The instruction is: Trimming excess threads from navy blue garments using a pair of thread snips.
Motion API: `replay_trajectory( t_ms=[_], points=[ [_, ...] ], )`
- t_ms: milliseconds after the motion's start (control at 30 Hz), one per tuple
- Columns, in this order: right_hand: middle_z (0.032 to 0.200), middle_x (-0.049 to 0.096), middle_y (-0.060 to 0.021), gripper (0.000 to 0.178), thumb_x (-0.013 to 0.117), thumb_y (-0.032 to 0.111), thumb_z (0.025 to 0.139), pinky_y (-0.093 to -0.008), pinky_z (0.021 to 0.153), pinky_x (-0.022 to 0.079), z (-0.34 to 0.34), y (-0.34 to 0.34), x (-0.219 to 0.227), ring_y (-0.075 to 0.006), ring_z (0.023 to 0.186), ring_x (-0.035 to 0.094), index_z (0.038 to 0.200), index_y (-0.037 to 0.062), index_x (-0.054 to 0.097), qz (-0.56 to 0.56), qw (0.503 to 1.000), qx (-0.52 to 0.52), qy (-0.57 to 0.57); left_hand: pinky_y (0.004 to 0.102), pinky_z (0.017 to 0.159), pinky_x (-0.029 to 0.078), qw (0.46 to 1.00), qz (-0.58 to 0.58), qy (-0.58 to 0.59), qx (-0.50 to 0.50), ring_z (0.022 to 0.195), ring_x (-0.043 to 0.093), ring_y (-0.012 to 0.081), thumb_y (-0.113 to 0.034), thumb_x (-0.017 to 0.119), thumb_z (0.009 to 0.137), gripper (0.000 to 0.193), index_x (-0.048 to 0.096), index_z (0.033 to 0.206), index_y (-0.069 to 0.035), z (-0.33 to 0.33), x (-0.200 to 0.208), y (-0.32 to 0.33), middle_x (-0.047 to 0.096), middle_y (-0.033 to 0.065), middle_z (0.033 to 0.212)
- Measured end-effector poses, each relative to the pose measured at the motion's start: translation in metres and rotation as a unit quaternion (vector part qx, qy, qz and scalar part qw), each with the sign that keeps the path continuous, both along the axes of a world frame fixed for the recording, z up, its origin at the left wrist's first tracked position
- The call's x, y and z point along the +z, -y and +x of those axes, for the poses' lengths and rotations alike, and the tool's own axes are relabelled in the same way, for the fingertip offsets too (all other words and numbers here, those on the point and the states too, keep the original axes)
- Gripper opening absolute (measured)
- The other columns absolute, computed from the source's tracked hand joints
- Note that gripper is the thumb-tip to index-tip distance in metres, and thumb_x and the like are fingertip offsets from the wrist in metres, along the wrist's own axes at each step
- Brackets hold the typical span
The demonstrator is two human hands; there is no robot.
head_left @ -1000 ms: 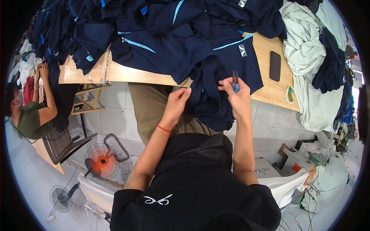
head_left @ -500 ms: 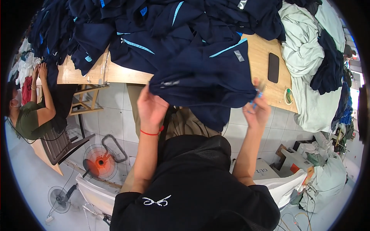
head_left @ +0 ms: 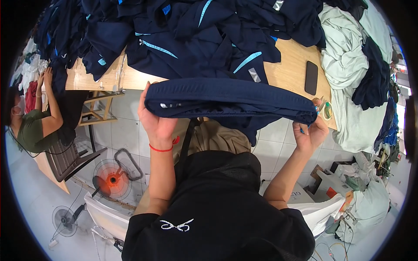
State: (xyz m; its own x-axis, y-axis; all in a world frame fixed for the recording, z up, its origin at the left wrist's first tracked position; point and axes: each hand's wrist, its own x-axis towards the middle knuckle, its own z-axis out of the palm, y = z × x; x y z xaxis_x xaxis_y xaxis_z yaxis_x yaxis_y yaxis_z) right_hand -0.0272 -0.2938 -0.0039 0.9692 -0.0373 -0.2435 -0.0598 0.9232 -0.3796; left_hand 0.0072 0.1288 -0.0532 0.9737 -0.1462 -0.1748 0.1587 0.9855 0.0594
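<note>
Stretched between my hands is a navy garment point(head_left: 230, 92), its wide elastic waistband pulled nearly straight and its opening facing me. A small pale print point(head_left: 170, 105) shows inside the band near its left end. My left hand point(head_left: 157, 127) is closed on that end, thumb and fingers around the fabric. My right hand point(head_left: 312, 134) pinches the other end and also holds a small blue-handled tool point(head_left: 317, 110), seemingly thread snips, partly hidden by the fingers. The garment's lower part, with a light blue stripe point(head_left: 247, 61) and a grey patch, drapes over the table edge.
Navy garments point(head_left: 174, 26) lie heaped across the wooden table point(head_left: 283, 61). A dark phone point(head_left: 311, 78) and a round tape roll point(head_left: 326, 111) rest at the right, near pale cloth point(head_left: 344, 56). At far left another person point(head_left: 39, 126) sits working; fans point(head_left: 114, 179) stand on the floor.
My hands have moved apart, left hand leftward and right hand rightward, drawing the waistband taut. The band has turned so that its outer face and opening show.
</note>
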Motion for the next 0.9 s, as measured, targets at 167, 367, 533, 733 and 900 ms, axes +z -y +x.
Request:
replay_trajectory(
  t_ms=[167,367,533,733,900],
  points=[
    [0.12,0.068,-0.0143,0.041,0.053,-0.011,0.094,-0.0202,0.045,0.027,0.003,0.004,0.008,-0.0058,0.052,0.034,0.129,0.0052,0.068,0.164,0.965,-0.066,-0.193,0.0487,0.124,0.039,0.994,-0.105,-0.001,-0.007,0.146,0.053,0.0342,-0.036,0.048,0.113,0.058,0.051,0.15,0.008,0.003,0.002,0.008,0.059,0.0226,0.153],
    [0.153,0.046,-0.0204,0.033,0.058,-0.009,0.098,-0.0184,0.048,0.029,0.001,0.014,-0.002,-0.0036,0.063,0.036,0.122,0.0082,0.073,0.186,0.961,-0.055,-0.199,0.0475,0.134,0.023,0.989,-0.138,-0.043,0.034,0.157,0.037,0.0368,-0.047,0.048,0.112,0.08,0.033,0.157,0.017,0.002,0.008,0.017,0.043,0.0305,0.163],
    [0.131,0.062,-0.0131,0.029,0.062,-0.007,0.098,-0.0186,0.047,0.028,0.004,-0.002,0.015,-0.0023,0.066,0.039,0.123,0.0073,0.069,0.171,0.966,-0.014,-0.192,0.0451,0.13,0.031,0.994,-0.091,-0.048,0.04,0.154,0.042,0.0344,-0.042,0.054,0.111,0.075,0.035,0.157,0.015,-0.001,0.01,0.016,0.047,0.028,0.161],
    [0.092,0.063,0.0004,0.026,0.073,-0.008,0.091,-0.0176,0.048,0.026,-0.002,-0.036,0.024,-0.0022,0.067,0.047,0.114,0.0037,0.069,-0.32,0.937,-0.061,-0.127,0.0259,0.09,0.055,0.897,0.429,-0.075,0.073,0.106,0.07,0.0151,-0.006,0.072,0.098,0.031,0.071,0.128,0.003,-0.011,0.016,0.032,0.071,0.0091,0.119],
    [0.074,0.051,0.0072,0.034,0.078,-0.01,0.083,-0.0193,0.055,0.032,0.009,-0.05,0.02,-0.001,0.059,0.042,0.114,0.0027,0.072,-0.778,0.577,-0.218,-0.124,0.0221,0.069,0.05,0.543,0.817,-0.004,0.197,0.085,0.067,0.0078,0.009,0.074,0.092,0.014,0.076,0.105,0.003,-0.014,0.014,0.024,0.067,0.0013,0.096]
  ],
)
